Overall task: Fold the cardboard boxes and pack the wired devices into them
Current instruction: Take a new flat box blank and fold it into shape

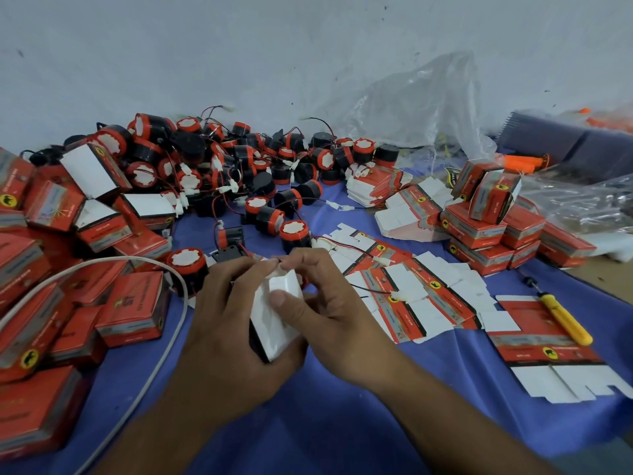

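A small cardboard box, white side up, is held above the blue cloth at the centre. My left hand grips it from the left and below. My right hand pinches its upper flap, thumb pressed on the white face. A big heap of red-and-black wired devices lies behind. One device sits just beyond my fingers, its red and black wire trailing right. Flat unfolded box blanks spread out to the right of my hands.
Folded red boxes are piled at the left and stacked at the right. A yellow-handled screwdriver lies on a flat blank at right. A white cable curves across the left. Clear plastic bags lie against the wall.
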### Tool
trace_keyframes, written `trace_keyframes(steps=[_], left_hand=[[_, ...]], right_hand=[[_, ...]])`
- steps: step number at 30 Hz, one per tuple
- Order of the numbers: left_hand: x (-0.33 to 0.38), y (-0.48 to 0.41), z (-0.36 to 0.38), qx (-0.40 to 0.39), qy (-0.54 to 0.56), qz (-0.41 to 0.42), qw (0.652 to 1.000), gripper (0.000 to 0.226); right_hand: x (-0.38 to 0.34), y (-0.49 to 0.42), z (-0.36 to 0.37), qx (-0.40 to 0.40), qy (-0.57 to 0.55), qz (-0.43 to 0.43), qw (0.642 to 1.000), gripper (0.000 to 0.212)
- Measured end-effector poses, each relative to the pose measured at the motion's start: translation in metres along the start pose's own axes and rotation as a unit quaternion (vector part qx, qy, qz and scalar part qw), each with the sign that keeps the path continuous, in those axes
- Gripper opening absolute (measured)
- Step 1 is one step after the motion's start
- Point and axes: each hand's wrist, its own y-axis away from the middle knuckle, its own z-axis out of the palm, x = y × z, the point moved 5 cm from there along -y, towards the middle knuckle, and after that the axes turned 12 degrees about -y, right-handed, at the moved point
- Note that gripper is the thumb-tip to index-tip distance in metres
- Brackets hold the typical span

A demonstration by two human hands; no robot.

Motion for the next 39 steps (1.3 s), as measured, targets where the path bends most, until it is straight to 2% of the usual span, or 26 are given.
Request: trace_keyframes(steps=[12, 19, 30, 39], left_hand=[[0.002, 0.000, 0.000, 0.009, -0.012, 0.038, 0.999, 0.073], [0.001, 0.002, 0.002, 0.002, -0.019, 0.050, 0.999, 0.072], [0.002, 0.004, 0.005, -0.008, -0.027, 0.056, 0.998, 0.075], [0.003, 0.005, 0.005, -0.005, -0.038, 0.050, 0.998, 0.073]], right_hand=[[-0.003, 0.001, -0.001, -0.042, 0.041, 0.021, 0.998, 0.026], [-0.004, -0.001, -0.010, -0.080, 0.058, 0.090, 0.991, 0.057], [-0.009, 0.004, -0.015, -0.108, 0.083, 0.112, 0.984, 0.055], [-0.002, 0.003, -0.005, -0.073, 0.060, 0.105, 0.990, 0.062]])
